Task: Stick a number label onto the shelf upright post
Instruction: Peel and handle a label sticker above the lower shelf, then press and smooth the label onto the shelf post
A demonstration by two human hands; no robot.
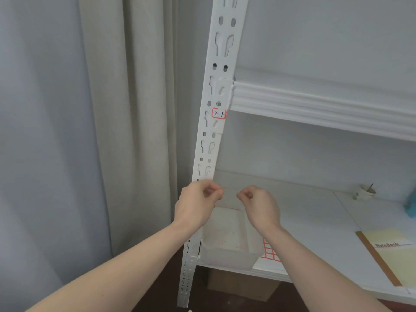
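The white slotted upright post (210, 140) of the shelf runs up the middle of the view. A red-bordered label (218, 114) marked "2-1" sits on it just below the upper shelf. Lower down, in front of the post, my left hand (198, 203) and my right hand (261, 206) each pinch one end of a faint strip of clear tape (229, 190) stretched between them. My left hand overlaps the post; my right hand is just to the right of it.
A white plastic bin (229, 242) stands on the lower shelf (315, 221), beside a sheet of red-bordered labels (270, 251). A notebook (391, 246) and a small cup (365, 192) lie further right. A curtain (112, 131) hangs at left, and a cardboard box (243, 287) sits below.
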